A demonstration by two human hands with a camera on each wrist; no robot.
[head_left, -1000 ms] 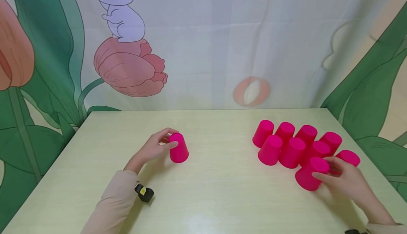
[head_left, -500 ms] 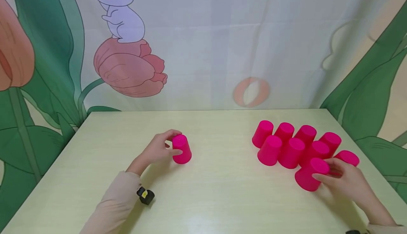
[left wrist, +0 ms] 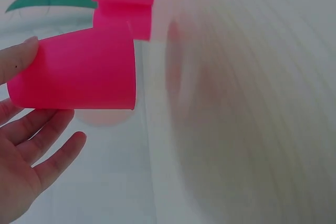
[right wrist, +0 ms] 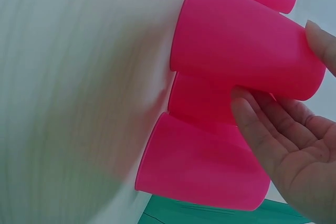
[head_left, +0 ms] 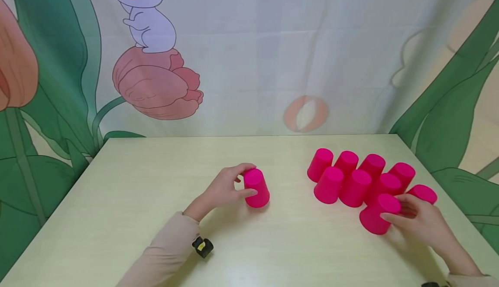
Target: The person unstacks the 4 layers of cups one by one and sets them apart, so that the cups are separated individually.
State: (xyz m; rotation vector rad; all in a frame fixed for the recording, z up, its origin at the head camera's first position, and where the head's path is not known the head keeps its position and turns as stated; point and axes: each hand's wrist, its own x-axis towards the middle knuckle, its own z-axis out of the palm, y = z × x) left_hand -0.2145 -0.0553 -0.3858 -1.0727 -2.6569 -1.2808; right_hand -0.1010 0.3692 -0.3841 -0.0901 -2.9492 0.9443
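Between the thumb and fingers of my left hand (head_left: 226,188) is a pink plastic cup (head_left: 259,182), bottom up, near the middle of the table. The left wrist view shows this cup (left wrist: 84,72) from the side, its rim a little off the tabletop. At the right, my right hand (head_left: 424,220) grips another upside-down pink cup (head_left: 375,216), the front one of a cluster. The right wrist view has the thumb on one side of that cup (right wrist: 236,35) and the fingers on the other. More pink cups (head_left: 328,185) stand inverted behind it, partly overlapping.
The light wooden table (head_left: 128,178) runs back to a printed curtain (head_left: 249,61) with flowers and a white animal. A black wrist device (head_left: 202,247) sits on the left sleeve (head_left: 167,248). One cup (head_left: 422,193) stands just beyond the right fingers.
My left hand has carried its cup rightward across the table, closer to the cluster. The right hand stays in place on its cup.
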